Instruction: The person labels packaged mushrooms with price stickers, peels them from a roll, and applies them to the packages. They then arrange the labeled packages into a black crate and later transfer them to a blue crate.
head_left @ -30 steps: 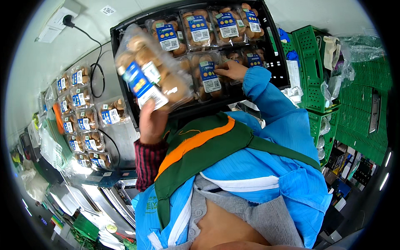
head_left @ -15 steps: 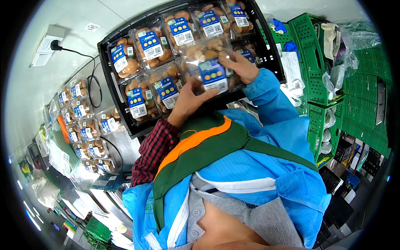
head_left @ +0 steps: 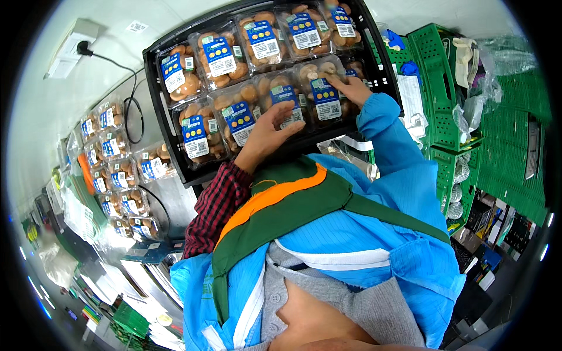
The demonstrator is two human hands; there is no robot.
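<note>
Set before a pale wall [head_left: 114, 32] at upper left and beside green crates [head_left: 432, 76] at right. Resting right hand [head_left: 353, 91] on a mushroom pack [head_left: 325, 104] inside the black crate [head_left: 380, 70], upper centre; cannot tell whether gripping. Holding left hand [head_left: 268, 136] unclenched, thumb apart, over the neighbouring pack [head_left: 282, 93].

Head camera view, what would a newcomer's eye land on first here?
Probably the black crate at the top centre, with two rows of clear packs of brown mushrooms under blue-and-white labels. Next, the two hands over its near row: the right hand at one pack, the left hand over its neighbour to the left. Then the orange stripe across the green apron, just below the crate.
</note>
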